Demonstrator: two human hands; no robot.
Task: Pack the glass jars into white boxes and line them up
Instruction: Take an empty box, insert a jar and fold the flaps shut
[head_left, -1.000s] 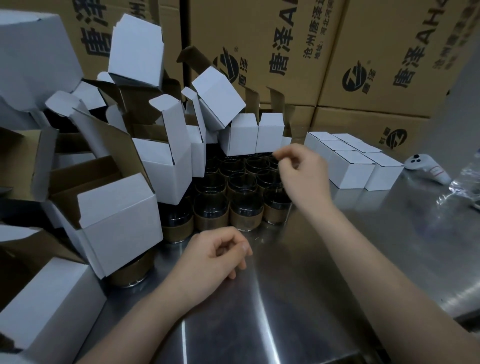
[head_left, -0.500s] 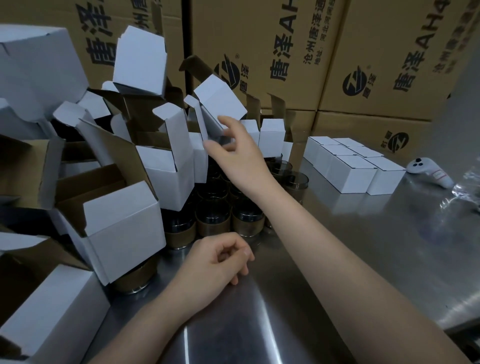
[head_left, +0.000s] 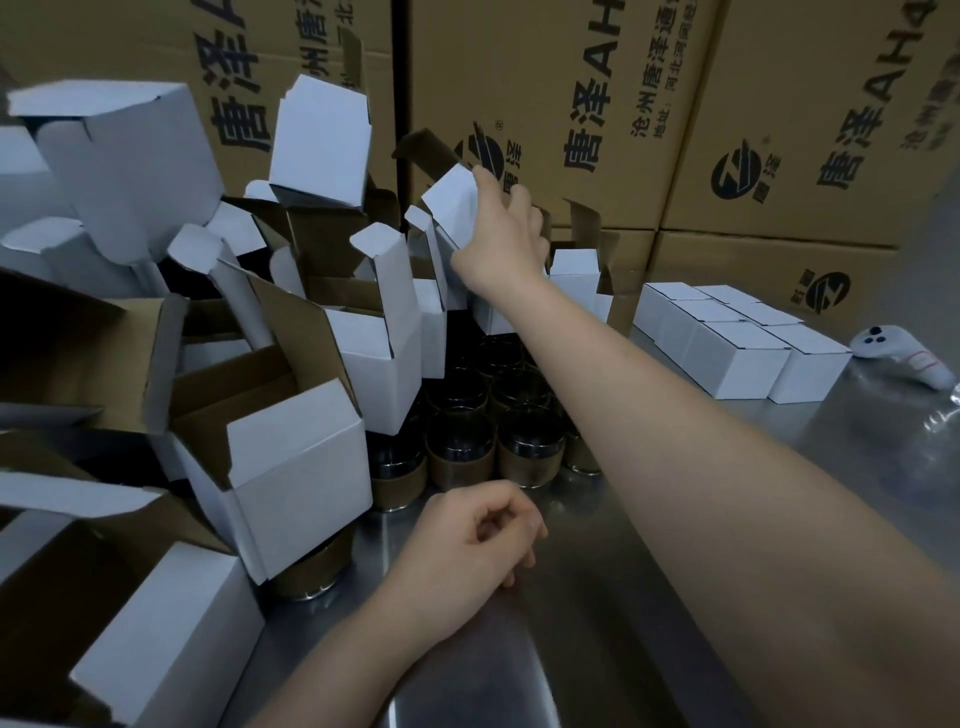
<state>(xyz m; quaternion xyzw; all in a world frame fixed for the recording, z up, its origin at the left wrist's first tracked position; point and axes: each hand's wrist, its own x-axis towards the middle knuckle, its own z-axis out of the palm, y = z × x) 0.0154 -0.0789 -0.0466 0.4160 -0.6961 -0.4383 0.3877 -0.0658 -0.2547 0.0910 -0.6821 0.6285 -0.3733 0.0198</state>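
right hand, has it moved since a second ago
Yes. The right hand has gone up and left, from over the glass jars to gripping a tilted white box against the brown cartons.

Your right hand (head_left: 498, 239) grips a tilted white box (head_left: 451, 200) above the glass jars (head_left: 460, 447); your left hand (head_left: 467, 551) rests curled on the metal table (head_left: 649, 597).

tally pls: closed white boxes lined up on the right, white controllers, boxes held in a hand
closed white boxes: 6
white controller: 1
open box in right hand: 1
total: 8
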